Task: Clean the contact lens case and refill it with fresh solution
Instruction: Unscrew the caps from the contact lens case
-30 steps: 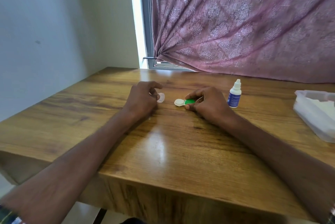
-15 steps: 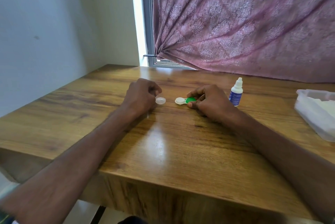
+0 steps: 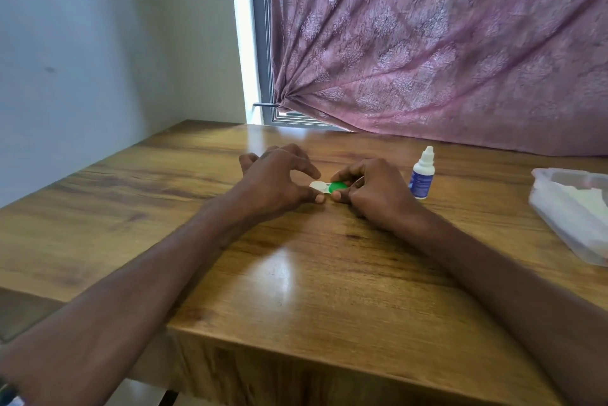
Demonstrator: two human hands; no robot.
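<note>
The contact lens case (image 3: 325, 187) lies on the wooden table (image 3: 296, 274) between my two hands. Its left end is white (image 3: 317, 185) and its right end carries a green cap (image 3: 338, 187). My left hand (image 3: 279, 183) has thumb and forefinger around the white end. My right hand (image 3: 371, 192) pinches the green end and holds the case against the table. The loose white cap seen earlier does not show apart from the case; I cannot tell whether it sits on the white end. The solution bottle (image 3: 422, 175), white with a blue label and its cap on, stands upright just right of my right hand.
A clear plastic container (image 3: 572, 218) with white contents sits at the table's right edge. A purple curtain (image 3: 427, 44) hangs behind the table, with a window strip (image 3: 260, 76) to its left. A wall runs along the left side.
My left hand put the white cap down beside the case, then moved right onto the case's white end. My right hand stayed on the green end.
</note>
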